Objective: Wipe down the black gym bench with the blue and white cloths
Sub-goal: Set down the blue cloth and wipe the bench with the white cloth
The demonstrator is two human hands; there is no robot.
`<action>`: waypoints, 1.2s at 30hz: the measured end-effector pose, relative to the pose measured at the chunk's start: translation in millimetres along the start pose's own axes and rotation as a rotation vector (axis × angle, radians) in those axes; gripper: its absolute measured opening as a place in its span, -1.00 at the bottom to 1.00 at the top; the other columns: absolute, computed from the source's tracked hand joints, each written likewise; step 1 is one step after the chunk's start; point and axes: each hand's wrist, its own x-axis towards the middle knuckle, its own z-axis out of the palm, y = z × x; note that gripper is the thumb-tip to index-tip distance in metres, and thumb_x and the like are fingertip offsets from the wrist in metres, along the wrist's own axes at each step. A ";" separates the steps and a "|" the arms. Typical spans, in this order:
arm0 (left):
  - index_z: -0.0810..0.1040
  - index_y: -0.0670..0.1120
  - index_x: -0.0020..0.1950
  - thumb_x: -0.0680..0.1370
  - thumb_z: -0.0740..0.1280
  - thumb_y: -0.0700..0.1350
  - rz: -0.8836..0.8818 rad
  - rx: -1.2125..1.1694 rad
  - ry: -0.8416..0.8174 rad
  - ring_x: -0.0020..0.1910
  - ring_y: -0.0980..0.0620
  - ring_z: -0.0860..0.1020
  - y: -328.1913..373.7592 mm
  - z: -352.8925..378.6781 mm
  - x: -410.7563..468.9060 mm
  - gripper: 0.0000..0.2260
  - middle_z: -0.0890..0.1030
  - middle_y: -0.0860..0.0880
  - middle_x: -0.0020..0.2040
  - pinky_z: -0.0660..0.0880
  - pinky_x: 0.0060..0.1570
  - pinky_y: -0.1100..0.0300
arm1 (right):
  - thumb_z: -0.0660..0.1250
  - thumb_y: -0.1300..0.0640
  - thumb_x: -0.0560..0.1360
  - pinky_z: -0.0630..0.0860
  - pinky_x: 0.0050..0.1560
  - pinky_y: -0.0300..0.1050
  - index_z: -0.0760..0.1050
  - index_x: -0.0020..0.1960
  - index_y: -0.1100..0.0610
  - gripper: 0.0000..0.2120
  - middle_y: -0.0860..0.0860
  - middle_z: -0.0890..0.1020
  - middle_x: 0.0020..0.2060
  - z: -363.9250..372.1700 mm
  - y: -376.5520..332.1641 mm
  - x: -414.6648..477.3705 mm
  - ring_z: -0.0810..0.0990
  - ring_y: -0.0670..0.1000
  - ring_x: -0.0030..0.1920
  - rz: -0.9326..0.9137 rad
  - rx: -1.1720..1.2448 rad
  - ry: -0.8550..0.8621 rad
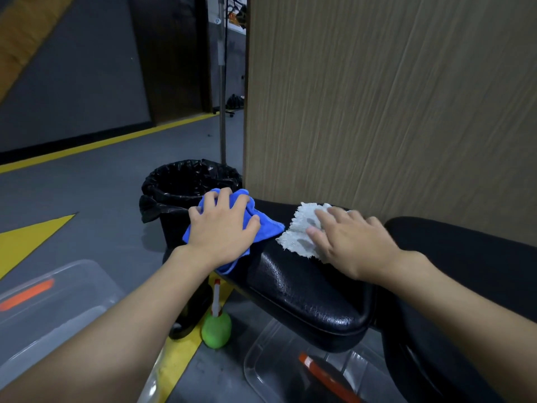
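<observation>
The black gym bench runs from the centre to the right, its padded seat glossy and creased. My left hand presses the blue cloth onto the bench's far left end, fingers curled over the bunched fabric. My right hand lies flat with spread fingers on the white cloth, which is spread on the top of the pad just right of the blue one. The two cloths nearly touch.
A bin lined with a black bag stands just beyond the bench's end. A green spray bottle sits on the floor below. Clear plastic boxes lie at left and under the bench. A wooden panel rises directly behind.
</observation>
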 end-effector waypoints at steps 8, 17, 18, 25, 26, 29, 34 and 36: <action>0.36 0.05 0.32 0.58 0.08 0.19 0.015 0.010 0.002 0.33 -0.11 0.23 -0.9 0.8 -0.4 -0.62 0.30 -0.03 0.38 0.29 0.18 -0.15 | 0.06 0.04 0.64 0.31 0.20 0.07 0.42 0.34 -0.09 -0.67 -0.05 0.46 0.24 -10.6 24.6 -7.0 0.38 0.08 0.18 -0.005 0.156 -0.039; 0.35 0.05 0.35 0.58 0.09 0.17 -0.002 0.019 -0.026 0.34 -0.12 0.22 2.6 -2.8 -1.5 -0.61 0.29 -0.04 0.41 0.28 0.18 -0.14 | -0.09 -0.34 0.59 0.17 0.20 0.09 0.43 -0.34 0.07 -0.38 -0.07 0.53 -0.29 -38.6 36.2 -36.8 0.37 0.01 0.05 0.091 -0.124 -0.123; 0.35 0.05 0.34 0.58 0.09 0.17 -0.001 0.020 -0.028 0.34 -0.12 0.22 2.8 -3.0 -1.4 -0.61 0.29 -0.04 0.41 0.28 0.18 -0.14 | -0.12 -0.31 0.61 0.19 0.17 0.08 0.40 -0.36 0.08 -0.37 -0.06 0.52 -0.31 -39.7 33.9 -37.0 0.39 0.02 0.03 0.083 -0.113 -0.072; 0.32 0.17 0.38 0.48 0.19 0.31 0.003 -0.147 -0.092 0.42 -0.03 0.15 -8.4 -7.7 0.1 -0.50 0.25 0.07 0.45 0.27 0.22 -0.18 | -0.05 -0.14 0.66 0.13 0.45 0.09 0.31 0.46 0.04 -0.53 0.05 0.37 0.45 0.2 -6.3 13.1 0.21 0.11 0.50 -0.030 0.309 0.020; 0.31 0.19 0.38 0.43 0.20 0.39 0.001 -0.158 -0.112 0.43 -0.03 0.14 -9.8 -8.3 0.3 -0.42 0.24 0.09 0.45 0.28 0.22 -0.20 | -0.10 -0.17 0.66 0.00 0.51 0.13 0.17 0.54 0.01 -0.48 0.05 0.22 0.54 10.2 -11.0 19.1 0.06 0.10 0.56 -0.017 0.283 -0.048; 0.29 0.21 0.38 0.34 0.25 0.46 -0.028 -0.184 -0.156 0.44 -0.03 0.14 -11.1 -8.4 1.9 -0.32 0.25 0.09 0.42 0.31 0.23 -0.20 | -0.17 -0.25 0.62 -0.21 0.52 0.20 -0.08 0.61 -0.03 -0.39 0.03 -0.08 0.61 22.3 -22.5 25.4 -0.17 0.11 0.59 -0.002 0.237 -0.176; 0.40 0.12 0.34 0.46 0.31 0.19 -0.140 -0.286 -0.014 0.38 -0.08 0.24 -8.5 -0.6 10.3 -0.53 0.38 0.05 0.33 0.35 0.23 -0.12 | -0.16 -0.27 0.61 -0.30 0.52 0.18 -0.19 0.61 -0.07 -0.36 0.02 -0.21 0.60 15.6 -33.9 11.6 -0.29 0.06 0.58 -0.116 0.209 -0.198; 0.43 0.10 0.33 0.48 0.30 0.16 -0.150 -0.291 0.018 0.38 -0.09 0.26 -8.1 3.8 11.4 -0.56 0.40 0.04 0.34 0.35 0.24 -0.13 | -0.12 -0.26 0.60 -0.30 0.51 0.19 -0.16 0.60 -0.09 -0.36 0.02 -0.20 0.60 15.3 -37.0 13.6 -0.29 0.05 0.58 -0.130 0.208 -0.191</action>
